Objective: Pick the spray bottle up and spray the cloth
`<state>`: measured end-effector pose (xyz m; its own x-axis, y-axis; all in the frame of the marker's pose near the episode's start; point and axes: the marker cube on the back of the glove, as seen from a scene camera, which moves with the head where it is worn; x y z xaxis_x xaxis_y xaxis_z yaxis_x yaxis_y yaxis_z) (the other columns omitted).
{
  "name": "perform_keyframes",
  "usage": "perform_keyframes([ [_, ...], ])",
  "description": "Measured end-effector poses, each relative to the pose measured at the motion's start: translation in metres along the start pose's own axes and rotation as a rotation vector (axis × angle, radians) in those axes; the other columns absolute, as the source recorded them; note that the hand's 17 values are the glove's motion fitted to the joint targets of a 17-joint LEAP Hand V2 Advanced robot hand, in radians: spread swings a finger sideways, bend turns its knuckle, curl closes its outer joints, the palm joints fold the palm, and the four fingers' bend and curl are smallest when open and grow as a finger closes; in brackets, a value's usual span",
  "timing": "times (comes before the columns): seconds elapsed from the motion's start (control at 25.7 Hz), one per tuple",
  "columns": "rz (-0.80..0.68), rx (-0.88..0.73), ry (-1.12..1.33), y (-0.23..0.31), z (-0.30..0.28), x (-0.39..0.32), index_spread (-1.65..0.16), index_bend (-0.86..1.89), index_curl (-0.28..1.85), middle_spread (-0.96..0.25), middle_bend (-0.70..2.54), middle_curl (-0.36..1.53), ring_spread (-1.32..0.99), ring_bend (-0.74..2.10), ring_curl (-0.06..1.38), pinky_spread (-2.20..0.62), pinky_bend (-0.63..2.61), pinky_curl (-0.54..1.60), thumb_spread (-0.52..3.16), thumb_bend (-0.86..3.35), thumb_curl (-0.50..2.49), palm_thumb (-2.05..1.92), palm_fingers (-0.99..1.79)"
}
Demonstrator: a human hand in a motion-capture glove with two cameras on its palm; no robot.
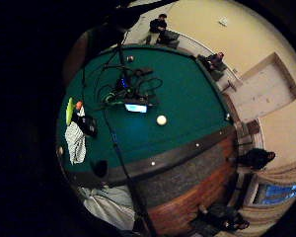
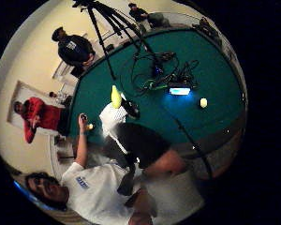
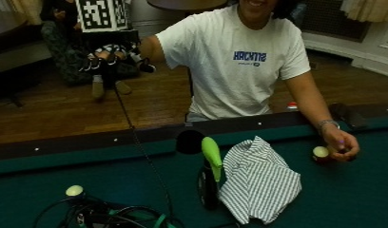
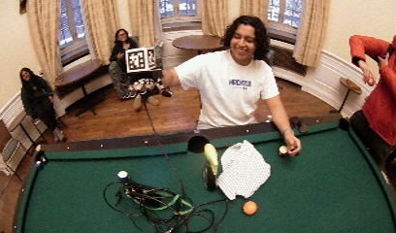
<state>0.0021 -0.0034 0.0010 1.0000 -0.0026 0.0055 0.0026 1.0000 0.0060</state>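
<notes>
The spray bottle (image 3: 209, 175) lies on the green felt of the pool table (image 3: 346, 199), near the rail on the person's side, its dark body toward the camera and its yellow-green trigger head pointing back at the person. Nothing holds it. Whether there is liquid inside cannot be told, since the body is dark and opaque. Touching its right side is the striped cloth (image 3: 260, 179), crumpled in a loose heap, so the target sits right beside the sprayer and a short turn of the nozzle should reach it.

The gloved right hand (image 3: 104, 61) is raised high and well away to the left, off the table over the wooden floor. Its fingers hang loosely curled and hold nothing. I judge the pick-up has not begun; the reach must come down and across the rail first.

The bare left hand (image 3: 338, 145) rests on the felt to the right of the cloth, fingers around a small ball (image 3: 320, 152). A tangle of cables (image 4: 160, 204) lies nearer the camera, and an orange ball (image 4: 250, 207) beside them.
</notes>
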Motion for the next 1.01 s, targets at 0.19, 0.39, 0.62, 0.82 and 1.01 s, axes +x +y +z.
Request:
perform_keyframes([
  [0.19,0.005,-0.005,-0.003,-0.002,0.002,-0.002,-0.29,0.14,0.09,-0.02,0.19,0.08,-0.02,0.31,0.11,0.16,0.48,0.17,0.62,0.10,0.09,0.24,0.34],
  [0.39,-0.020,-0.007,-0.001,0.007,0.014,-0.003,-0.34,0.14,0.13,-0.03,0.19,0.12,-0.02,0.32,0.15,0.19,0.50,0.21,0.78,0.07,0.12,0.25,0.31],
  [0.62,-0.054,-0.036,-0.016,0.025,0.043,0.002,-0.38,0.14,0.15,-0.03,0.19,0.16,-0.03,0.34,0.18,0.21,0.51,0.24,0.88,0.03,0.16,0.26,0.30],
  [0.82,-0.070,-0.094,-0.026,0.044,0.076,0.006,-0.39,0.14,0.17,-0.03,0.19,0.19,-0.03,0.35,0.19,0.22,0.51,0.26,0.92,0.00,0.19,0.27,0.29],
  [1.01,-0.081,-0.141,-0.057,0.059,0.114,0.010,-0.40,0.14,0.18,-0.04,0.19,0.21,-0.04,0.35,0.21,0.22,0.51,0.28,0.95,-0.02,0.21,0.28,0.28],
])
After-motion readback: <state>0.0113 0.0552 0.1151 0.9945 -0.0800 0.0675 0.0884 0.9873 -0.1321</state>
